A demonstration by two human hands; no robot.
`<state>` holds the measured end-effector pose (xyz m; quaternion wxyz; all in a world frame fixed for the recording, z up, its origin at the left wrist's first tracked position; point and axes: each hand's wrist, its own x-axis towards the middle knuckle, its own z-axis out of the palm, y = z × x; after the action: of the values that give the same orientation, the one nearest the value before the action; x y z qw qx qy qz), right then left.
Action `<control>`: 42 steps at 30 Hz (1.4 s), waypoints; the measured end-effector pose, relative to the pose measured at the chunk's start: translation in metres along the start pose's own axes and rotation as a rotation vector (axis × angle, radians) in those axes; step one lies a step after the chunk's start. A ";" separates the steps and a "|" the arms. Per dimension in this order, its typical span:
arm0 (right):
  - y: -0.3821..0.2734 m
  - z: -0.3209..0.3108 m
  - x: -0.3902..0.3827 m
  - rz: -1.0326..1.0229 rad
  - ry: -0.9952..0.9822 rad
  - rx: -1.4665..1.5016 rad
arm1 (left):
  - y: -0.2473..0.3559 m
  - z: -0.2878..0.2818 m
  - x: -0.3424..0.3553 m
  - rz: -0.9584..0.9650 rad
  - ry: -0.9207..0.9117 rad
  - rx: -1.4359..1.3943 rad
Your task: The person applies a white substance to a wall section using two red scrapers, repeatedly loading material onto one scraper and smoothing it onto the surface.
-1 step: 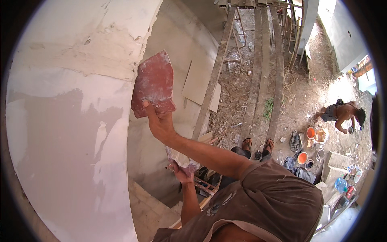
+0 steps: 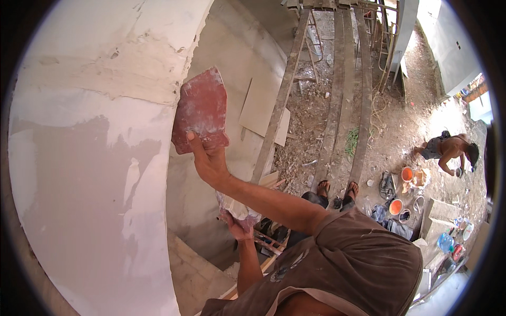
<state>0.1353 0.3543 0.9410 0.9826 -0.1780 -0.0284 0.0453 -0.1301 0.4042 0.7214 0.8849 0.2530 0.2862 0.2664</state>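
My right hand [image 2: 210, 163] grips a worn red flat plastic spreader [image 2: 201, 105], thumb on its face, held against the edge of a white plastered wall [image 2: 87, 174] that has grey damp-looking patches. Lower down, my left hand [image 2: 238, 227] holds a second reddish flat tool [image 2: 235, 206] loaded with pale putty, partly hidden behind my right forearm.
Long wooden planks [image 2: 345, 79] lie under my sandalled feet, beside a metal scaffold frame [image 2: 311, 42], leaning boards [image 2: 253, 102] and rubble. At right, a co-worker [image 2: 448, 150] bends over the dirty floor near orange-filled buckets [image 2: 395, 206], a blue water bottle [image 2: 445, 242] and scattered tools.
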 end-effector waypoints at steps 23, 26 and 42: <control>-0.008 -0.004 0.079 -0.175 0.001 -0.007 | -0.013 0.009 -0.046 0.026 0.040 -0.034; 0.000 -0.013 0.112 -0.231 -0.020 -0.011 | -0.019 0.045 -0.044 0.014 -0.089 0.010; -0.009 -0.032 0.202 -0.281 -0.043 -0.038 | -0.025 0.026 -0.007 0.021 0.033 0.048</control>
<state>0.3396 0.3549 0.9225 0.9748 -0.1900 -0.0750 -0.0896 -0.1105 0.3738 0.7275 0.8710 0.2725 0.3043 0.2729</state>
